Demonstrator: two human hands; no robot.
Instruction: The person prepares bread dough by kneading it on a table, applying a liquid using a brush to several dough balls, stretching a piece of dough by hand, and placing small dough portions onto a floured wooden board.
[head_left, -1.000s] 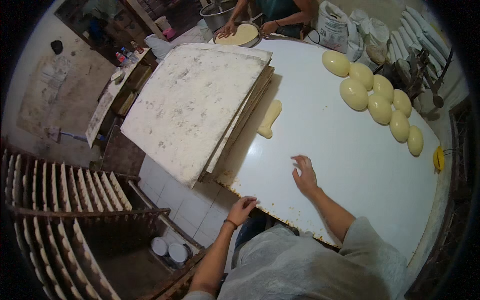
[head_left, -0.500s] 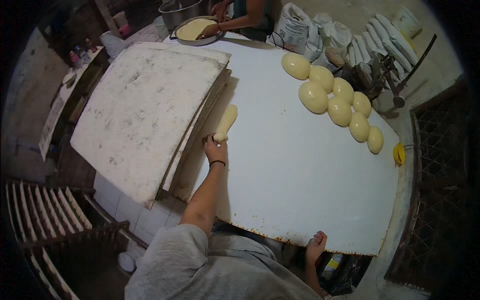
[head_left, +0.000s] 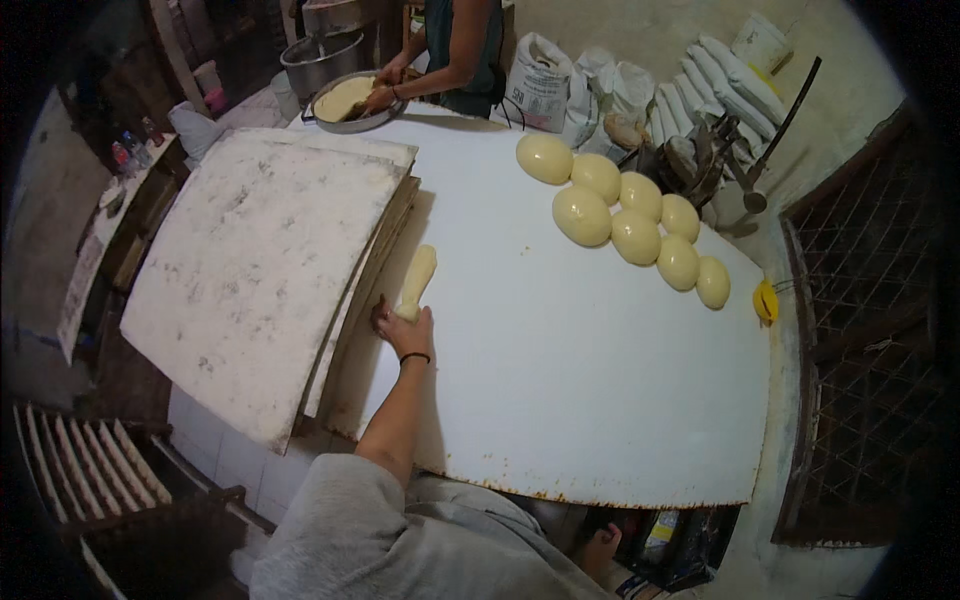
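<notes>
- Grey-shirted wearer, right hand (head_left: 600, 548): beyond the table's front edge, low beside dark-wrapped packages (head_left: 690, 540). Half a second ago it was higher, at the edge itself. Dim and partly hidden; cannot tell whether the fingers are apart or together, or whether they hold anything.
- Wooden rack (head_left: 95, 470), lower left: lost in shadow and cut by the fisheye rim; contents of its lower part not readable.
- Left hand (head_left: 402, 335), dark band at wrist: thumb and fingers closed about the near end of the dough roll (head_left: 419, 272). Palm side hidden; firmness of grip not readable. One second ago this hand was off the dough, at the table's front edge.
- Dough roll: lies lengthwise on the white table (head_left: 560, 380), just beside the stack of floured boards (head_left: 250, 280), its near end covered by the hand.
- Eight glossy dough balls (head_left: 581, 216): clustered at far right of table, same arrangement as earlier.
- Far edge: co-worker (head_left: 457, 60), head out of frame, both hands at a round pan (head_left: 365, 126) of dough.
- Behind: metal bowl (head_left: 325, 72), white sacks (head_left: 540, 85).
</notes>
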